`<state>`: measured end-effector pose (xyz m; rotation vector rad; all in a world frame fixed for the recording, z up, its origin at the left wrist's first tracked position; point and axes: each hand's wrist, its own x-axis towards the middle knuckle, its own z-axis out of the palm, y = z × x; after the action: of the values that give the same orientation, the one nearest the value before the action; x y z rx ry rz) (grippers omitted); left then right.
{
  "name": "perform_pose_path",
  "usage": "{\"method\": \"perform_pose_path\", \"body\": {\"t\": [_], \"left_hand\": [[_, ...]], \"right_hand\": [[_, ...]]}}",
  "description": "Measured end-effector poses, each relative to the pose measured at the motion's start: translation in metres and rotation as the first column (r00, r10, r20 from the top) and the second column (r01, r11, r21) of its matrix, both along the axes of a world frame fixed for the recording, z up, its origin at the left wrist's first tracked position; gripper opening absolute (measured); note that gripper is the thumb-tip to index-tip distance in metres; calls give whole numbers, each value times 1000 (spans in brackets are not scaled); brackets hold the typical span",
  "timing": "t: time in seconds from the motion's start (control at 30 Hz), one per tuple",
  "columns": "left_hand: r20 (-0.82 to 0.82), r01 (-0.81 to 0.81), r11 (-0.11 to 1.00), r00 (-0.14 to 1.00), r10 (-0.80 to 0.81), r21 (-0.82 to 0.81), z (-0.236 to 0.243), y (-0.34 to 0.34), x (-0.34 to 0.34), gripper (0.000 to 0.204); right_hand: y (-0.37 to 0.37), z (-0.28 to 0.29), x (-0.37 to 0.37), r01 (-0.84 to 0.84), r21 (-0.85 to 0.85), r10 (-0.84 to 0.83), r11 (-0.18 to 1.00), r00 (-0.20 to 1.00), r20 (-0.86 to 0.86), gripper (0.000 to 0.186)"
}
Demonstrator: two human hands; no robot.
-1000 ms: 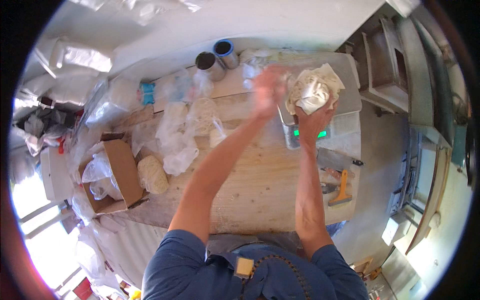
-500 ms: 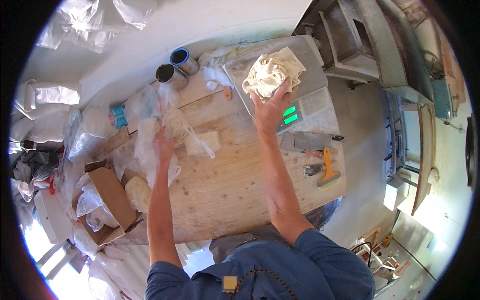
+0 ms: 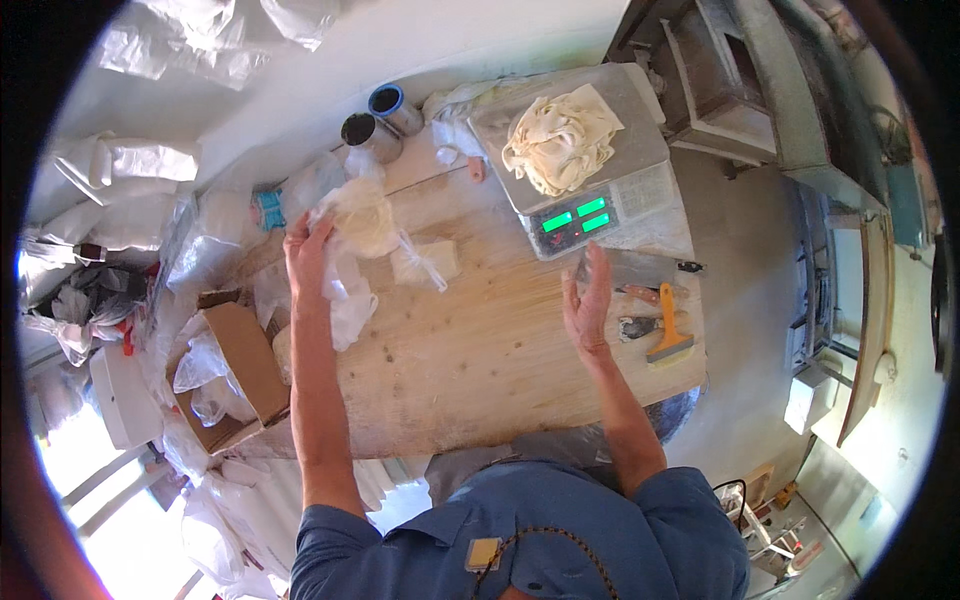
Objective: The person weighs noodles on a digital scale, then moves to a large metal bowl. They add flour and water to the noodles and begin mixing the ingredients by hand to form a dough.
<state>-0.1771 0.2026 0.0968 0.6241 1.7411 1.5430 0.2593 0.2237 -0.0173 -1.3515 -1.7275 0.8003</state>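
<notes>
- I am looking down on a wooden desk (image 3: pixel 470 350) that is carrying bags, tins and a scale.
- A clear plastic bag with a round pale lump inside (image 3: pixel 362 218) is lying at the far left part of the desk, its loose plastic trailing toward me.
- Just beside it on the right, a smaller tied bag with a pale block in it (image 3: pixel 425 262) is resting flat on the wood.
- An open brown cardboard box (image 3: pixel 235 375) is sitting at the left edge of the desk, holding more clear bags.
- Two metal tins (image 3: pixel 385 120) are standing at the far edge, one with a blue rim, touching or nearly touching each other.
- A small blue-and-white packet (image 3: pixel 268 208) is lying near the far left corner; I cannot make out its print.
- A grey weighing scale (image 3: pixel 600 190) is sitting at the far right, its green display glowing, with a crumpled heap of pale dough sheets (image 3: pixel 560 140) on its pan.
- An orange-handled scraper (image 3: pixel 668 325) is lying near the right edge.
- My left hand (image 3: pixel 308 262) is spreading open, fingers touching the plastic of the round-lump bag without closing on it.
- My right hand (image 3: pixel 588 305) is hovering open and empty, just in front of the scale, fingers loosely extended.
</notes>
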Motion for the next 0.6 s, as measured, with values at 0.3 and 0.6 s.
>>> {"method": "perform_pose_path", "body": {"t": [0.3,0.6], "left_hand": [[73,207,946,970,-232,250,36,186,204,27],[-819,582,772,295,-493,-255,-43,282,311,26]], "right_hand": [[-6,1,10,-83,51,83,995,997,10,52],[-21,-29,19,-193,-59,185,979,976,-115,41]]}}
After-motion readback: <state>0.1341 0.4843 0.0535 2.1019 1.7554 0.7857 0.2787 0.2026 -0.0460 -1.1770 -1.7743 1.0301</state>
